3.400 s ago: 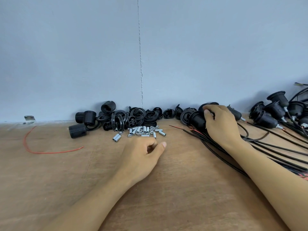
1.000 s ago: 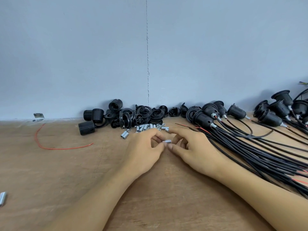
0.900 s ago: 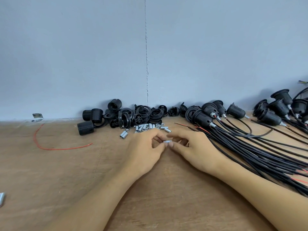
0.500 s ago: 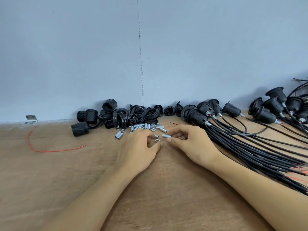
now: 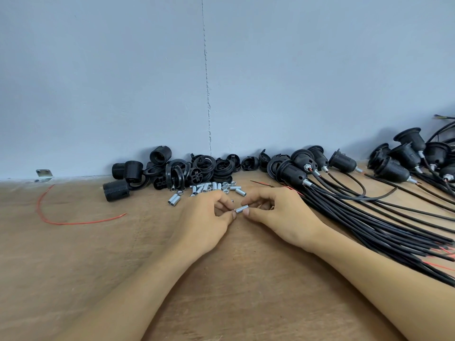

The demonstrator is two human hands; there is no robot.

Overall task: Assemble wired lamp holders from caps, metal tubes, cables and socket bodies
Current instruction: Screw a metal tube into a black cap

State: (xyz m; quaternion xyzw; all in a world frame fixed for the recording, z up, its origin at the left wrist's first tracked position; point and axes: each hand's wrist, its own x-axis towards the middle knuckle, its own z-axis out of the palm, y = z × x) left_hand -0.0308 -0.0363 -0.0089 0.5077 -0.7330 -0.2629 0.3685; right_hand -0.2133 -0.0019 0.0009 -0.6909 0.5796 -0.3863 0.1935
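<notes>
My right hand (image 5: 278, 215) pinches a small silver metal tube (image 5: 241, 208) between thumb and forefinger, just above the wooden table (image 5: 98, 254). My left hand (image 5: 204, 217) meets it from the left, fingertips pinched at the tube's left end on something tiny and silver; whether that is a nut I cannot tell. Behind the hands lies a scatter of loose metal tubes and nuts (image 5: 211, 187). Black caps and socket bodies (image 5: 197, 168) are piled along the wall. To the right lie wired lamp holders (image 5: 295, 172) with their black cables (image 5: 369, 222) fanned across the table.
A loose red wire (image 5: 61, 221) curls on the table at the left. A small metal bracket (image 5: 44, 174) sits at the foot of the grey wall (image 5: 221, 70). More wired lamp holders (image 5: 408, 153) crowd the far right. Bare wood lies in front of my forearms.
My right hand left the lamp holders and came to the middle, taking a metal tube. Half a second ago the hands were slightly apart; now they have closed together at the tube's left end.
</notes>
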